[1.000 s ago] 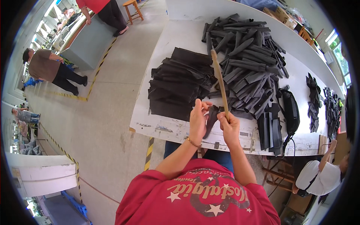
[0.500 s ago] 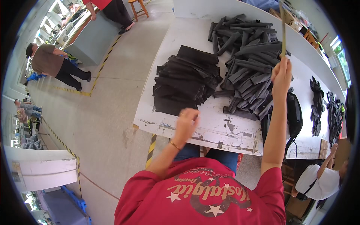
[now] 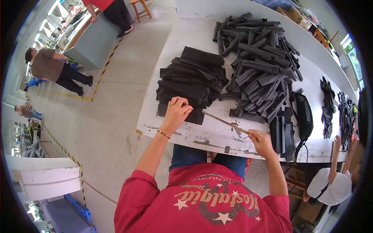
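My right hand (image 3: 262, 144) is closed round one end of a thin brownish stick (image 3: 227, 122). The stick slants up and left over the white table, its tip just beside the stack of flat black fabric pieces (image 3: 190, 79). At that stack's near edge is my left hand (image 3: 178, 112), its fingers bent and pressed together; whether a piece is pinched in them is hidden. Beyond the stick, to the right of the stack, lies a large heap of rolled dark grey tubes (image 3: 260, 72).
The white table (image 3: 211, 141) has a raised back panel. Right of the heap are folded dark strips (image 3: 282, 136) and a black pouch (image 3: 304, 116) with a cord. Further right lie more black pieces (image 3: 327, 108) and a co-worker in white (image 3: 327, 187). Others stand at left.
My right hand came down from over the heap, swinging the stick from upright to low across the table. My left hand moved slightly left and up onto the stack's near edge.
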Available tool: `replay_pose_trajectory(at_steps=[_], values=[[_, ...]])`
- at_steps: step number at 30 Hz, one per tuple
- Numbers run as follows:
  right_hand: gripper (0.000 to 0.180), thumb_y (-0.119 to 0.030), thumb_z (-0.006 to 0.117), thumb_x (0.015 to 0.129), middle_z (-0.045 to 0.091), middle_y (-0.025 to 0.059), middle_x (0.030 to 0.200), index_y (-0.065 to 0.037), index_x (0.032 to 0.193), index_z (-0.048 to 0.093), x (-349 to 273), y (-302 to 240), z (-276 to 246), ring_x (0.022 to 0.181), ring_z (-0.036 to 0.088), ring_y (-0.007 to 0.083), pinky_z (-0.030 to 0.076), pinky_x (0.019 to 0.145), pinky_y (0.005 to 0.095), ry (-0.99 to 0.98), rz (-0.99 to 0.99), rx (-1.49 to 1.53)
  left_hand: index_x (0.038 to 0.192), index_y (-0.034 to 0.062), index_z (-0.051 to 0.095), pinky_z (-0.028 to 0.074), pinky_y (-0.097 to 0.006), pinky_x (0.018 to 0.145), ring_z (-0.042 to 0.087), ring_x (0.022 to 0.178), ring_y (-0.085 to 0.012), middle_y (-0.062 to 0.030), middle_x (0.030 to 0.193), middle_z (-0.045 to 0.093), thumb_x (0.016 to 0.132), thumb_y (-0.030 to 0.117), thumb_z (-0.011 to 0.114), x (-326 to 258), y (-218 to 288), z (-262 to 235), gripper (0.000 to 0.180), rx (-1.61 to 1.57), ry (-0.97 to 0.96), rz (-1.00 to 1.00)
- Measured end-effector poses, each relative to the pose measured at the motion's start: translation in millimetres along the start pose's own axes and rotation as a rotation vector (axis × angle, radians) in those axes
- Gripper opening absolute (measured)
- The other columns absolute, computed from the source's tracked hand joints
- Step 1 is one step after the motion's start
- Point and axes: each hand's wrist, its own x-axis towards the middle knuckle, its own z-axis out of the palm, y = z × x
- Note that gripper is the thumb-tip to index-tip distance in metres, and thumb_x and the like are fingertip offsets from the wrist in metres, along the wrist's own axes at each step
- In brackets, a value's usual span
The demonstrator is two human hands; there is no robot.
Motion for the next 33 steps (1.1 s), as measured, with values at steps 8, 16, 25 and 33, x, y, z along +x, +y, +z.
replay_pose_trajectory(at_steps=[8,16,25,33], values=[[0.018,-0.017,0.060,0.087,0.063,0.0163,0.074,-0.007,0.102,0.063,21,-4,32,0.064,0.061,0.0349,0.047,0.057,0.0413,-0.027,-0.114,-0.074,0.077,0.0117,0.066,0.038,-0.039,0.084,0.049,0.096,-0.0227,0.0000,0.089,0.053,0.072,0.011,0.070,4,22,2,0.007,-0.046,0.018,0.060],[0.024,-0.005,0.050,0.088,0.052,0.0098,0.063,-0.004,0.111,0.058,30,-39,107,0.060,0.050,0.0134,0.042,0.056,0.0290,-0.121,0.198,0.613,0.103,0.0005,0.057,0.043,-0.038,0.091,0.050,0.104,-0.0230,-0.0109,0.110,0.053,0.076,0.012,0.073,2,85,1,0.034,-0.467,0.942,-0.380],[0.012,-0.010,0.049,0.091,0.059,0.0214,0.067,-0.005,0.101,0.054,7,-68,159,0.061,0.058,0.0409,0.045,0.052,0.0451,0.129,0.076,0.266,0.097,0.0026,0.060,0.052,-0.032,0.064,0.058,0.064,-0.0157,-0.0034,0.072,0.060,0.088,0.022,0.064,-16,70,46,0.022,-1.861,0.732,-1.080],[0.011,-0.015,0.052,0.092,0.057,0.0237,0.068,-0.004,0.093,0.053,-44,-63,114,0.065,0.058,0.0431,0.043,0.052,0.0478,-0.123,0.130,0.153,0.088,0.0007,0.063,0.039,-0.021,0.041,0.049,0.047,-0.0095,-0.0033,0.065,0.058,0.086,0.019,0.066,-8,55,40,0.019,-1.668,0.745,-1.111]])
